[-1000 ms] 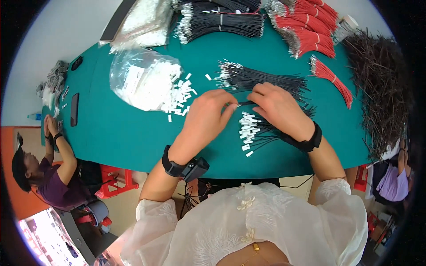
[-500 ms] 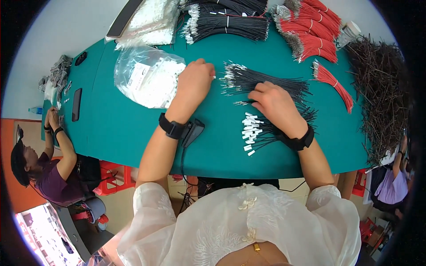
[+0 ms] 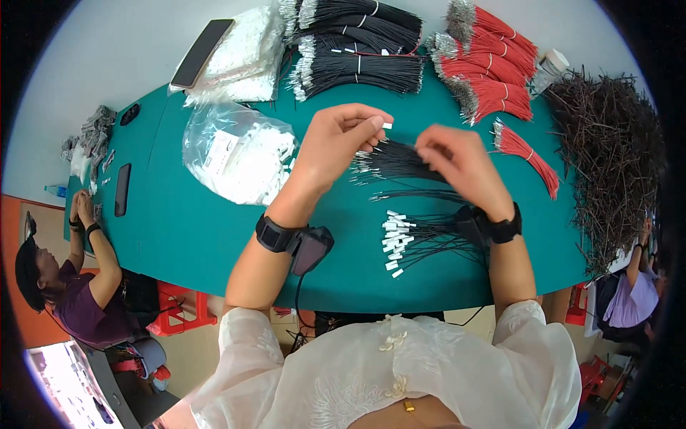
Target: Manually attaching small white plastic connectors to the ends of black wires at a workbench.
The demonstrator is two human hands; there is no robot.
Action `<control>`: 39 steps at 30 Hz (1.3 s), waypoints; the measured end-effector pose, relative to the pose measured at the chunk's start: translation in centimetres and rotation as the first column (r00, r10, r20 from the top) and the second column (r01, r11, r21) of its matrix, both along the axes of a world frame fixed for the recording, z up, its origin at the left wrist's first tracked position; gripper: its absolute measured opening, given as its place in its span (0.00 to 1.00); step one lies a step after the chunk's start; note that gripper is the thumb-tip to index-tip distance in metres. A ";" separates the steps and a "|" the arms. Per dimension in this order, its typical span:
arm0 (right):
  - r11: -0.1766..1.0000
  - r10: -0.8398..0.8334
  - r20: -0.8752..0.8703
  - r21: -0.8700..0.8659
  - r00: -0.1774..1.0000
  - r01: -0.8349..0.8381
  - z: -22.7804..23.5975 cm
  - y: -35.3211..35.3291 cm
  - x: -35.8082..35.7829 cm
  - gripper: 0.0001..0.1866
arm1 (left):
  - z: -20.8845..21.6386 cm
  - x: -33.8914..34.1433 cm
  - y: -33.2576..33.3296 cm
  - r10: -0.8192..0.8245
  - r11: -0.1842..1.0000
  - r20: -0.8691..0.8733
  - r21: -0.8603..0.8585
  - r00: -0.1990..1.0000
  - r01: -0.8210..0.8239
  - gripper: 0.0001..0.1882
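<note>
The left hand (image 3: 334, 139) pinches a white cap (image 3: 388, 126) above the middle of the green worktop (image 3: 207, 247). The right hand (image 3: 463, 161), half curled, is over loose black wires (image 3: 401, 160); whether it grips one, I cannot tell. White-tipped wires (image 3: 423, 232) lie toward the near edge, a clear bag (image 3: 246, 163) nearer the far edge.

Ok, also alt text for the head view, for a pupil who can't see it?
A person's left hand holds a white connector over a green table, the right hand above loose black wires. Around them lie a clear bag of connectors, connector-tipped wires and red wire bundles.
</note>
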State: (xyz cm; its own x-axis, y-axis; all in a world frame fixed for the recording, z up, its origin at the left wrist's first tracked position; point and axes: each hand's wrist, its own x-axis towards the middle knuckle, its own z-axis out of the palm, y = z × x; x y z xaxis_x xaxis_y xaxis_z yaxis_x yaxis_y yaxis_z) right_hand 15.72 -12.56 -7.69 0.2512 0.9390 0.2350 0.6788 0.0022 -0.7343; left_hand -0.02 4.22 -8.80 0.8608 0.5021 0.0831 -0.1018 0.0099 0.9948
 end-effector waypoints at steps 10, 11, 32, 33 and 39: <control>0.964 -0.181 -0.070 0.187 0.981 0.191 3.1 -1.0 -1.0 0.01 | 1.5 -0.4 -1.6 0.000 0.971 0.026 -0.240 1.000 0.007 0.11; 0.961 -0.189 -0.059 0.195 0.980 0.197 2.9 -1.0 -1.0 0.02 | 1.4 -0.3 -1.6 -0.010 0.972 0.014 -0.236 1.000 0.013 0.11; 0.960 -0.130 0.066 0.257 0.989 0.109 2.8 0.1 -1.6 0.04 | 1.2 -0.4 -2.5 0.002 0.996 -0.013 -0.093 1.000 -0.003 0.06; 0.960 -0.122 0.067 0.261 0.990 0.101 2.8 0.1 -1.6 0.04 | 1.2 -0.4 -2.5 0.005 0.996 -0.011 -0.087 1.000 -0.006 0.06; 0.962 -0.117 0.041 0.252 0.992 0.103 2.8 0.1 -1.6 0.03 | 1.1 -0.4 -2.4 0.035 0.999 0.014 -0.031 0.999 -0.034 0.06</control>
State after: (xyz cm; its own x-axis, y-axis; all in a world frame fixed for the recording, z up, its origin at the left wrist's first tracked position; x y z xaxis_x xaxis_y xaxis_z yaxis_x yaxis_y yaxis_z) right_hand 14.14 -12.43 -4.86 0.3300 0.8162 0.4743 0.7244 0.1032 -0.6816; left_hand -0.42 1.83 -7.69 0.8417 0.5340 0.0797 -0.1170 0.0364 0.9925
